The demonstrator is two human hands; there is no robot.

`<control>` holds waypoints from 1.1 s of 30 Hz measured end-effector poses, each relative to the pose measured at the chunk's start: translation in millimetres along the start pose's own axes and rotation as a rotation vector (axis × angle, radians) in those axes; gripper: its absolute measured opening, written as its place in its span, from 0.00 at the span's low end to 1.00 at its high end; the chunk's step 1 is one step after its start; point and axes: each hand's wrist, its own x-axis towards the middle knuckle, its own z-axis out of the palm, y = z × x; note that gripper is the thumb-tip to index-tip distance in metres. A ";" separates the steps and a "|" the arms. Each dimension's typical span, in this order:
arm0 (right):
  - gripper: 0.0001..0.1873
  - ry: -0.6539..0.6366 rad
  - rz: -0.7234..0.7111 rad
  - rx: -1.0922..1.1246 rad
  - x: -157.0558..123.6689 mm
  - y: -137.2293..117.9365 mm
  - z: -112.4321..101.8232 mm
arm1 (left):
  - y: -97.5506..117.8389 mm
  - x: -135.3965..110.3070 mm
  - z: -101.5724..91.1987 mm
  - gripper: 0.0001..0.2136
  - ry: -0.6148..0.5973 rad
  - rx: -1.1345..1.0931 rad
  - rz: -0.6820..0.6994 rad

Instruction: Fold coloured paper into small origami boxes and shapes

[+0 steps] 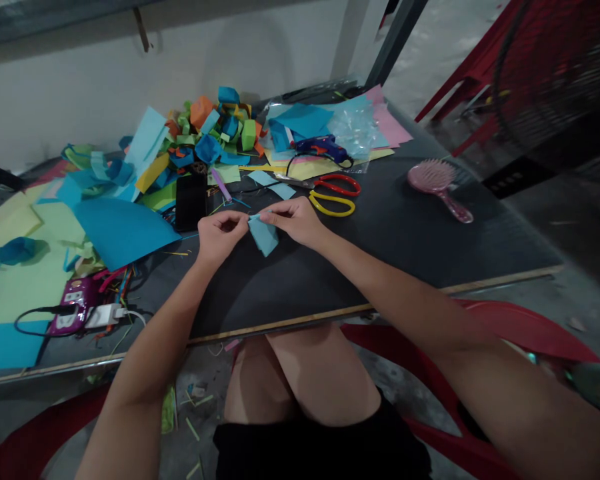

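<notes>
A small piece of light blue paper hangs between my two hands, just above the dark tabletop. My left hand pinches its upper left corner between thumb and fingers. At the upper right edge, my right hand grips the same paper with thumb and forefinger. Right behind my right hand lie scissors with one red and one yellow handle loop. Another light blue paper piece rests beyond the hands, near a purple stick. A black phone lies behind my left hand.
Folded paper pieces are heaped at the back. A blue glue gun lies by plastic-wrapped sheets. A pink hairbrush is at right, a purple power socket with cables at left. A fan stands beyond the table's right end.
</notes>
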 end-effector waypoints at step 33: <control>0.31 0.067 -0.067 -0.175 -2.9 -2.6 -2.6 | -5.7 -0.7 9.5 0.16 -0.036 -0.196 -0.058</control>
